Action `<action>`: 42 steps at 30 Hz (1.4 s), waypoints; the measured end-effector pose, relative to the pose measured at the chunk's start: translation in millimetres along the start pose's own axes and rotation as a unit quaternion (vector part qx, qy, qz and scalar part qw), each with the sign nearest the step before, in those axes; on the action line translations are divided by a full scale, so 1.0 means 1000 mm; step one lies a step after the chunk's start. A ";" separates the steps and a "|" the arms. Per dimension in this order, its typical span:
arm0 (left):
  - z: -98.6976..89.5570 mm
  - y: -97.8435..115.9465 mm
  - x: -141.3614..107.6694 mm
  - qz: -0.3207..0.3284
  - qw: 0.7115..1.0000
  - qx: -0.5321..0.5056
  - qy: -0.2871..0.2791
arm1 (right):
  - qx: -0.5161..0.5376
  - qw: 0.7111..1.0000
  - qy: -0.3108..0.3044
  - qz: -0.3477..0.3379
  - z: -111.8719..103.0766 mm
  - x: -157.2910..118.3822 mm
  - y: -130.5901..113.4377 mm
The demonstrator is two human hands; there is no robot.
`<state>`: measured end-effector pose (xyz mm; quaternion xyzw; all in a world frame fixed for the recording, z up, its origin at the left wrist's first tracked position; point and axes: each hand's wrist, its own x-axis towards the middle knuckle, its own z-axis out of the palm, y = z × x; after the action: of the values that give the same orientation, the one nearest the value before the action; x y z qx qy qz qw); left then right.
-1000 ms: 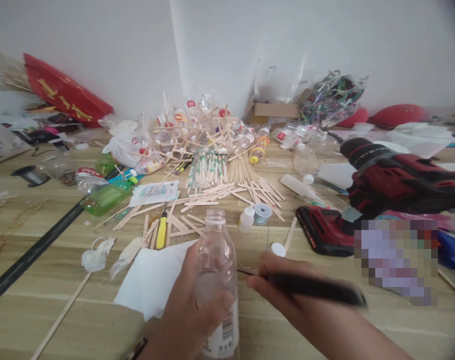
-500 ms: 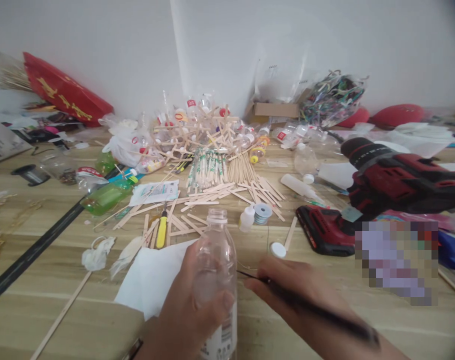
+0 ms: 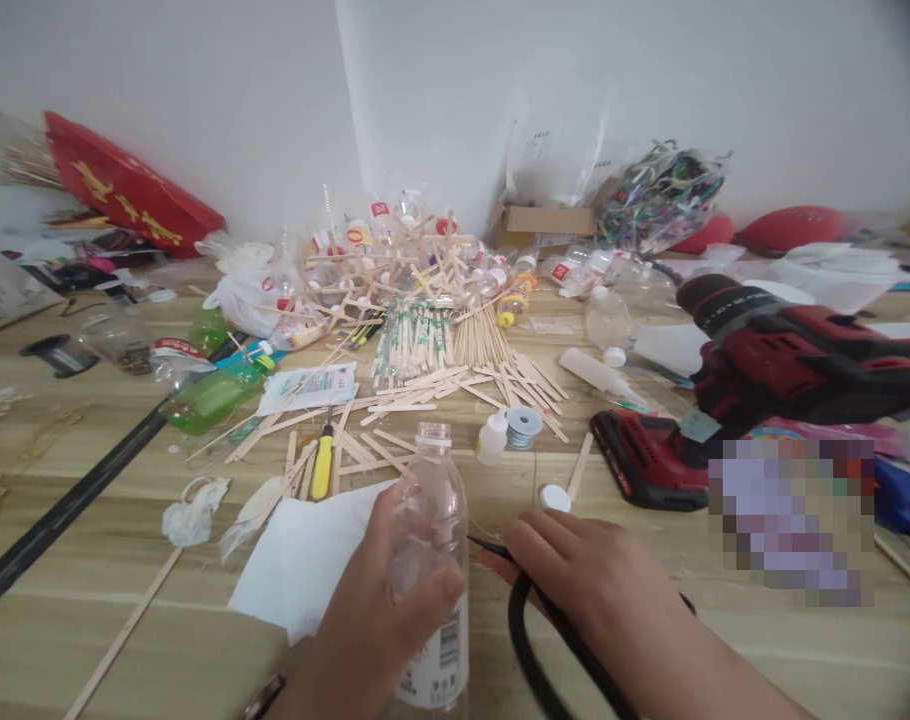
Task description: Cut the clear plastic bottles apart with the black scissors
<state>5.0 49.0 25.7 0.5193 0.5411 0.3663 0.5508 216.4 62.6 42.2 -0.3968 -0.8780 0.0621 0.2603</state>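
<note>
A: Left part of the table [image 3: 200,660], what was there?

B: Red bag [image 3: 136,195] upper left, black spool [image 3: 63,355] near the left edge, dark bar [image 3: 72,505] slanting from the lower left, green bottle [image 3: 216,395] lying by its upper part. Then white paper [image 3: 294,560] and a yellow-handled tool [image 3: 322,465] left of centre.

A: Centre?

B: Left hand [image 3: 372,600], lower centre, fingers clamped around a clear bottle [image 3: 446,505]. Bottle was upright, mouth uncapped, label low down. Wooden sticks [image 3: 406,402] lay scattered beyond it.

A: Right of that?

B: Right hand [image 3: 586,565], fingers closed on a black-handled tool [image 3: 520,640]. Its pointed tip was at the bottle's right side; couldn't tell if it touched. White cap [image 3: 555,497] just above that hand.

A: Far right?

B: Red-and-black drill [image 3: 789,345], battery end toward the centre. Pixelated patch below it, unreadable.
</note>
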 end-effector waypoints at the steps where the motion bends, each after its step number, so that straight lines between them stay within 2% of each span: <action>1: 0.000 0.001 -0.001 0.000 1.000 0.000 0.010 | 0.059 0.996 -0.033 0.051 0.000 0.001 0.000; 2: 0.001 0.003 -0.002 0.002 1.000 -0.005 0.022 | 0.141 0.980 -0.078 0.114 0.000 0.002 0.000; 3: 0.001 0.004 -0.003 0.006 0.999 -0.010 0.030 | 0.219 0.952 -0.121 0.176 0.001 0.003 0.000; 4: 0.002 0.006 -0.004 0.009 0.999 -0.013 0.034 | 0.268 0.926 -0.151 0.218 0.002 0.003 0.000; 5: 0.003 0.007 -0.004 0.010 0.999 -0.014 0.034 | 0.279 0.919 -0.160 0.227 0.002 0.003 0.001; 6: 0.003 0.008 -0.004 0.007 0.999 -0.015 0.031 | 0.251 0.937 -0.142 0.199 0.003 0.003 0.003; 8: 0.002 0.008 -0.002 -0.005 1.000 -0.022 0.021 | 0.103 0.990 -0.062 0.076 0.003 0.003 0.006; 10: 0.001 0.007 0.001 -0.013 1.000 -0.024 -0.004 | -0.028 0.999 -0.005 -0.035 0.004 0.001 0.009; 11: 0.001 0.006 0.002 -0.014 0.999 -0.022 -0.019 | -0.044 0.998 0.002 -0.048 0.004 0.001 0.009; 12: 0.000 0.005 0.003 -0.013 0.999 -0.019 -0.028 | -0.024 0.999 -0.008 -0.025 0.006 0.001 0.009; 14: 0.000 0.004 0.002 -0.007 1.000 -0.012 -0.015 | 0.107 0.986 -0.076 0.100 0.008 0.000 0.007; 16: 0.000 0.003 0.000 0.003 1.000 -0.012 0.020 | 0.242 0.931 -0.155 0.225 0.009 0.000 0.005; 17: 0.000 0.004 0.000 0.004 1.000 -0.011 0.025 | 0.264 0.917 -0.173 0.243 0.009 0.000 0.004; 18: 0.000 0.004 0.000 0.001 1.000 -0.012 0.020 | 0.248 0.929 -0.162 0.222 0.008 0.000 0.004; 20: 0.001 0.005 0.001 -0.016 1.000 -0.021 -0.004 | 0.116 0.985 -0.082 0.095 0.006 0.000 0.005; 22: 0.002 0.006 0.002 -0.028 0.999 -0.028 -0.008 | -0.018 1.000 -0.014 -0.020 0.004 -0.001 0.006; 23: 0.003 0.007 0.002 -0.028 0.999 -0.027 0.003 | -0.039 0.999 -0.004 -0.036 0.005 -0.001 0.006; 24: 0.004 0.007 0.002 -0.024 0.999 -0.023 0.018 | -0.023 1.000 -0.014 -0.016 0.006 0.000 0.006; 26: 0.005 0.008 0.000 -0.016 0.999 -0.016 0.033 | 0.103 0.986 -0.077 0.108 0.009 0.001 0.005; 28: 0.004 0.008 -0.001 -0.010 0.999 -0.018 0.031 | 0.243 0.927 -0.159 0.239 0.012 0.001 0.004; 29: 0.003 0.008 -0.001 -0.010 0.999 -0.022 0.024 | 0.270 0.909 -0.176 0.263 0.013 0.001 0.004; 30: 0.003 0.008 0.000 -0.013 0.999 -0.030 0.013 | 0.255 0.920 -0.168 0.245 0.013 0.000 0.004; 32: 0.001 0.008 0.002 -0.028 0.998 -0.054 -0.016 | 0.138 0.977 -0.102 0.129 0.012 -0.002 0.006; 33: 0.001 0.009 0.003 -0.036 0.997 -0.062 -0.029 | 0.070 0.993 -0.066 0.070 0.011 -0.003 0.007; 35: 0.001 0.009 0.004 -0.040 0.997 -0.051 -0.031 | 0.010 0.999 -0.045 0.018 0.011 -0.004 0.009; 36: 0.002 0.010 0.003 -0.036 0.999 -0.033 -0.018 | 0.029 0.997 -0.058 0.038 0.011 -0.004 0.009; 37: 0.002 0.010 0.003 -0.028 1.000 -0.012 -0.002 | 0.077 0.990 -0.085 0.087 0.011 -0.003 0.009; 38: 0.003 0.010 0.002 -0.019 1.000 0.004 0.011 | 0.143 0.970 -0.125 0.149 0.012 -0.001 0.008; 40: 0.002 0.009 0.000 -0.008 1.000 0.012 0.018 | 0.281 0.897 -0.209 0.270 0.012 0.002 0.006; 41: 0.001 0.009 0.000 -0.009 1.000 0.007 0.013 | 0.314 0.873 -0.227 0.296 0.012 0.002 0.005; 42: 0.000 0.009 0.000 -0.013 1.000 0.000 0.001 | 0.311 0.881 -0.220 0.282 0.011 0.002 0.004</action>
<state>6.7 50.5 34.6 0.5117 0.5481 0.3601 0.5550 212.1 68.2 32.4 -0.5023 -0.6996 0.4879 0.1419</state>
